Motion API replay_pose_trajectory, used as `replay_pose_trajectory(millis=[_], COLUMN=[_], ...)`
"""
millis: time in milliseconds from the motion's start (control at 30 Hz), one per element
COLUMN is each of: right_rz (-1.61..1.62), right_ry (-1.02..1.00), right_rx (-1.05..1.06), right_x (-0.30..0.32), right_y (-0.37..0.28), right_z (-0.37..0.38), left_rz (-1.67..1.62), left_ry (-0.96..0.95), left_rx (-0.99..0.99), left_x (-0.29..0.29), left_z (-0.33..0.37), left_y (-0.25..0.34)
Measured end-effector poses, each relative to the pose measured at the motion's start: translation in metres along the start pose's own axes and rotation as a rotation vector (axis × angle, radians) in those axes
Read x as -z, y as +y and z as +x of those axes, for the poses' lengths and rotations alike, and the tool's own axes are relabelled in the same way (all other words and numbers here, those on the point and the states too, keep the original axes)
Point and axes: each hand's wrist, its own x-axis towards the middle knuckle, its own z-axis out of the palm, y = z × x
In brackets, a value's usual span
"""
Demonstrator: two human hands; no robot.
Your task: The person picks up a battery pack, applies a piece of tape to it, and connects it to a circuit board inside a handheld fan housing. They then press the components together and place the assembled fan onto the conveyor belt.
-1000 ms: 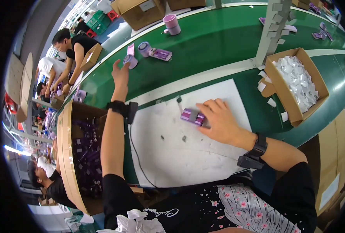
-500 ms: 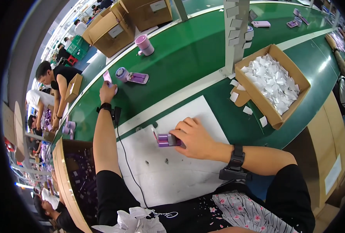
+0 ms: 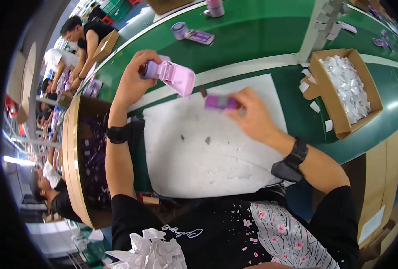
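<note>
Pink device (image 3: 177,77) held over green bench (image 3: 252,33)

I have my left hand (image 3: 135,81) clamped on its round lilac head (image 3: 153,69), near the white sheet (image 3: 225,152)'s far-left corner, long axis running near-right, smooth panel (image 3: 181,80) foremost; my right hand (image 3: 254,113) pinches a blurred, blocky purple pack (image 3: 220,102), lengthwise left-right.

Co-worker in black (image 3: 96,31), green crates (image 3: 117,7), pale post (image 3: 312,33)
</note>
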Motion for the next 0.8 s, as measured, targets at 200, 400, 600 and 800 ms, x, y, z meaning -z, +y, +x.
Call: replay_pose_trajectory(millis=[200,400,600,800], right_rz=[0.758,0.914,1.168,1.035], right_ry=[0.432,0.297,0.332,0.166], right_rx=[-0.13,-0.166,-0.21,-0.35], right_x=[0.013,0.023,0.034,0.031], right_y=[0.002,0.008,0.001,0.021], right_z=[0.006,0.012,0.016,0.003], left_rz=[0.034,-0.044,-0.062,-0.201], left_ry=[-0.141,-0.267,-0.232,-0.143], left_rx=[-0.025,-0.205,-0.165,-0.105], left_x=[-0.029,-0.116,-0.128,-0.143], left_z=[-0.034,-0.036,-0.04,-0.047], left_y=[0.041,0.061,0.057,0.05])
